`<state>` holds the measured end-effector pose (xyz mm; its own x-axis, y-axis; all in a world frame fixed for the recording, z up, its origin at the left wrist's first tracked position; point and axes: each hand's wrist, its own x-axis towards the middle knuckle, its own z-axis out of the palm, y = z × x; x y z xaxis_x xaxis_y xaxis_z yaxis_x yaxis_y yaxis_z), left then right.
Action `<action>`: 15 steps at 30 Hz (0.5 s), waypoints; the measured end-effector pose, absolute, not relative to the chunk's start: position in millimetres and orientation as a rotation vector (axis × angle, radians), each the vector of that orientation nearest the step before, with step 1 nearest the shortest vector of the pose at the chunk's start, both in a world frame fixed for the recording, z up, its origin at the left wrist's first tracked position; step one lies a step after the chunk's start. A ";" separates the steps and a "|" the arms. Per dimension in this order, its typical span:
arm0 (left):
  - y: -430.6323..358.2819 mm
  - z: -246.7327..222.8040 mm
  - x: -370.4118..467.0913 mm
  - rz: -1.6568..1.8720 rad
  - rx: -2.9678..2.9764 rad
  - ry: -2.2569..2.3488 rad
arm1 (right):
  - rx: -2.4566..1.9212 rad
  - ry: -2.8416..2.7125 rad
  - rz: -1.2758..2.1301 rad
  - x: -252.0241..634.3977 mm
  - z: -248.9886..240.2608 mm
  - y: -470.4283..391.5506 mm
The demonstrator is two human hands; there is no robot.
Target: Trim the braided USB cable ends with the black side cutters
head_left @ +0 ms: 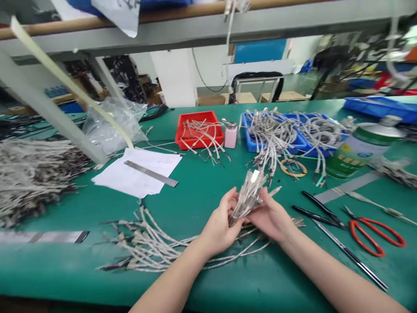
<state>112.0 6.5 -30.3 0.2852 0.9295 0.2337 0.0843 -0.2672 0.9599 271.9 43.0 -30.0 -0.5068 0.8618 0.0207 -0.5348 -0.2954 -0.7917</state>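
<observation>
Between my two hands is a bundle of whitish cable ends with metal connectors, held tilted above the green table. My left hand wraps its fingers and thumb round the bundle's left side. On the other side, my right hand grips the bundle with its thumb near the top. Below and to the left, a fan of white braided cables lies on the table and runs under my hands.
Red-handled scissors, black-handled pliers and a green can stand or lie right. Behind are a red tray, pink bottle and blue trays of cables. Paper and a cable pile lie left.
</observation>
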 end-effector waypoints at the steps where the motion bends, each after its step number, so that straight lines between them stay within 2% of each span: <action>1: 6.4 -30.9 112.5 1.105 1.624 0.954 | -0.530 -0.944 1.910 273.0 -29.7 44.5; 9: 7.3 -31.5 123.5 0.945 1.546 1.099 | -0.522 -0.878 1.840 269.5 -23.7 36.9; 15: 3.0 -37.1 126.6 0.872 1.748 1.311 | -0.521 -0.789 1.803 270.5 -18.1 42.7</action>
